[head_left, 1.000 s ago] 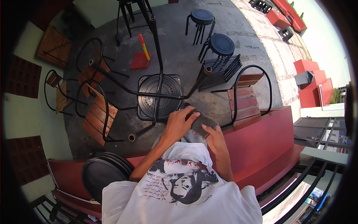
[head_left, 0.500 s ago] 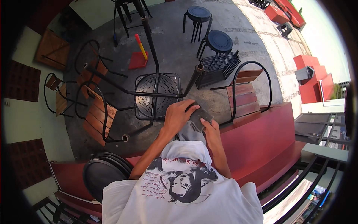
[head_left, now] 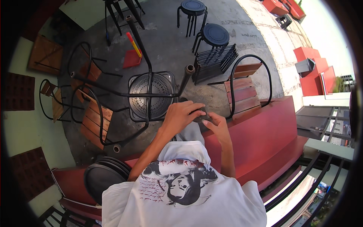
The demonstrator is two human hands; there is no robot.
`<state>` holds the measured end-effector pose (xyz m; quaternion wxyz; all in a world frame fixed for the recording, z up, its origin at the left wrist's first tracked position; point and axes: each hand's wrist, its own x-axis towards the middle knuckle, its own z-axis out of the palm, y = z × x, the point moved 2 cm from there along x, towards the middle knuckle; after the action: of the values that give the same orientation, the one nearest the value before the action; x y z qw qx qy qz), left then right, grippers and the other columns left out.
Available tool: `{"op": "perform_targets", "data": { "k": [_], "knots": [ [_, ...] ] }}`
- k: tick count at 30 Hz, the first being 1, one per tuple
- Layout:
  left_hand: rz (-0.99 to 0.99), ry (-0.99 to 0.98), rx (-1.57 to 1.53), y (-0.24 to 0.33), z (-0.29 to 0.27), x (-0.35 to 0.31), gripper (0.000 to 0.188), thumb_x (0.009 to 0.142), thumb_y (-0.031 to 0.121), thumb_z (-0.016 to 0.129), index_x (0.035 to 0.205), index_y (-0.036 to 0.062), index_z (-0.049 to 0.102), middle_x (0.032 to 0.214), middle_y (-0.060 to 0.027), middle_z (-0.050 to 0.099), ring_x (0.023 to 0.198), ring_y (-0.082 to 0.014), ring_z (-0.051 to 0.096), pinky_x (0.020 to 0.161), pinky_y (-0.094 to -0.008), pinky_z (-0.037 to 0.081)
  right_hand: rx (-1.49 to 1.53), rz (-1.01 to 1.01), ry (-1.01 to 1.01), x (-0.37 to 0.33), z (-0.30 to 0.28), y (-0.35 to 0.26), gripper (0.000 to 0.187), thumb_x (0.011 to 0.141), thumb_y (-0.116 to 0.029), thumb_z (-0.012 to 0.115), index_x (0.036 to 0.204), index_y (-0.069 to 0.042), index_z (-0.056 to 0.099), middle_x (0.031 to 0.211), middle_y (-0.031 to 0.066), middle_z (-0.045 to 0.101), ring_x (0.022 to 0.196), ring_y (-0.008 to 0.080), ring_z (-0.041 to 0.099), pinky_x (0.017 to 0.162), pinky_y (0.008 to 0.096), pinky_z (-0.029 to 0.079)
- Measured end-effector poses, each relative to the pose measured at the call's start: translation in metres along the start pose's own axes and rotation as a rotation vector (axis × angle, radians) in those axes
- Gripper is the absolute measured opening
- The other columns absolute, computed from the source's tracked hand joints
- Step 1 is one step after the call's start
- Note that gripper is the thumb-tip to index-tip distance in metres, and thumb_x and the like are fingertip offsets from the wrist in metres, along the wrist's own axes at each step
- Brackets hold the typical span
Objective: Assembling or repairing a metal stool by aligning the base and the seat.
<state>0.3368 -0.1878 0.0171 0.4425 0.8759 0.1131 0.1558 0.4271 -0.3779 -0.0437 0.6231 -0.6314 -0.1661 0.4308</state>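
Hands meet on a small dark object above the red bench.

Left hand curls over the dark object, fingers bent around its top; right hand cups it from the other side, thumb against it, so it sits squeezed between both palms. Just beyond the hands lies an upturned round metal stool; farther out, a red dustpan on the concrete.

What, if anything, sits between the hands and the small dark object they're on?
Nothing visible. The left hand is already laid over the top of the small dark object, and the right hand touches it from the right side. The upturned black metal stool lies just beyond, not between them.
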Motion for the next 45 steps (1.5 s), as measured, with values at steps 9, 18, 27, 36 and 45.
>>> {"op": "perform_targets", "data": {
  "k": [9,18,27,36,45],
  "knots": [
    [-0.267,0.026,-0.729,-0.011,0.024,0.005,0.042,0.082,0.010,0.083,0.122,0.0089,0.071,0.099,-0.0016,0.063,0.089,-0.0120,0.062,0.075,-0.0288,0.051,0.202,-0.068,0.008,0.009,-0.016,-0.015,0.037,0.095,0.002,0.066,0.131,0.004,0.055,0.112,0.0068,0.069,0.100,0.0100,0.066,0.089,0.0253,0.054],
    [-0.212,-0.254,-0.864,-0.022,0.040,0.010,0.050,0.083,-0.002,0.072,0.131,0.0046,0.063,0.118,-0.0030,0.058,0.103,-0.0101,0.057,0.089,-0.0246,0.046,0.090,-0.187,-0.007,0.005,-0.028,-0.025,0.031,0.088,0.014,0.054,0.111,0.000,0.067,0.127,0.0085,0.065,0.111,0.0140,0.062,0.095,0.0249,0.046],
    [-0.450,-0.420,-0.769,-0.037,0.060,0.014,0.037,0.086,0.004,0.077,0.120,0.0035,0.064,0.100,0.0015,0.059,0.085,-0.0045,0.054,0.072,-0.0246,0.045,0.064,-0.159,-0.108,0.006,-0.051,-0.033,0.022,0.082,0.006,0.058,0.101,0.002,0.068,0.131,0.0126,0.061,0.113,0.0172,0.059,0.096,0.0294,0.045],
    [-0.092,-0.450,-0.321,-0.010,0.075,0.057,0.039,0.078,-0.002,0.074,0.116,0.0032,0.065,0.097,-0.0088,0.066,0.083,-0.0228,0.061,0.075,-0.0350,0.050,-0.363,0.213,-0.336,0.058,-0.066,-0.020,0.035,0.082,-0.008,0.069,0.115,-0.001,0.059,0.104,0.0049,0.063,0.091,0.0120,0.058,0.078,0.0257,0.050],
    [0.296,-0.210,0.328,-0.018,0.143,0.037,0.076,0.076,0.001,0.067,0.149,0.0023,0.044,0.159,-0.0125,0.041,0.148,-0.0314,0.037,0.120,-0.0458,0.032,-0.178,0.413,-0.297,0.098,-0.115,0.026,0.018,0.079,-0.001,0.068,0.096,-0.002,0.064,0.077,0.0006,0.059,0.067,0.0103,0.053,0.055,0.0274,0.041]
  ]
}}
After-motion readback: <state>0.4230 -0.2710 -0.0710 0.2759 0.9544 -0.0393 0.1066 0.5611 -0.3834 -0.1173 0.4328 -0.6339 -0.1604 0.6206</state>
